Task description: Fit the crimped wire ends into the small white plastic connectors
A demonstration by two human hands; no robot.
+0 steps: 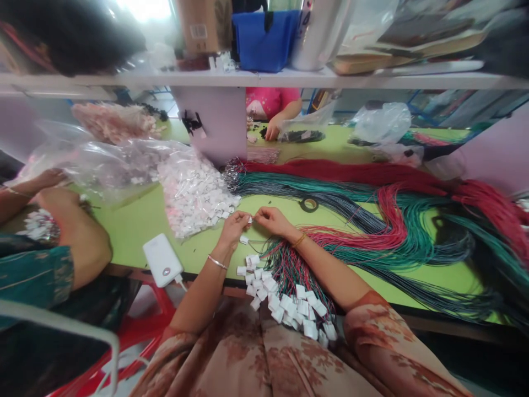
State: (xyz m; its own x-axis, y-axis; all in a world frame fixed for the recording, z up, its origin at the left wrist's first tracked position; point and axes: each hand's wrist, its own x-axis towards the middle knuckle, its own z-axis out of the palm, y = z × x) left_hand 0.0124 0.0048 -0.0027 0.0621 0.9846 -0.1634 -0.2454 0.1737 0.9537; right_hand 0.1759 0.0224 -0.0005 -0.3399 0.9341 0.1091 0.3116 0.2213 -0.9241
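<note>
Centrally, a small white plastic connector point(250, 219), presumably light, stiff, best held side-on, is pinched by left fingers point(243, 216); right fingers point(261, 214) are pinched together, contents indiscernible.

No word or brand can be read with certainty. A white rectangular label point(199, 31) with fine dark lines sits on the brown cardboard box point(210, 43), too small to decipher. Dark characters, one resembling a 4, stand on the tall white rounded container point(318, 38). The flat white rectangular device with rounded corners point(159, 255) bears a small round illegible mark point(166, 271).
</note>
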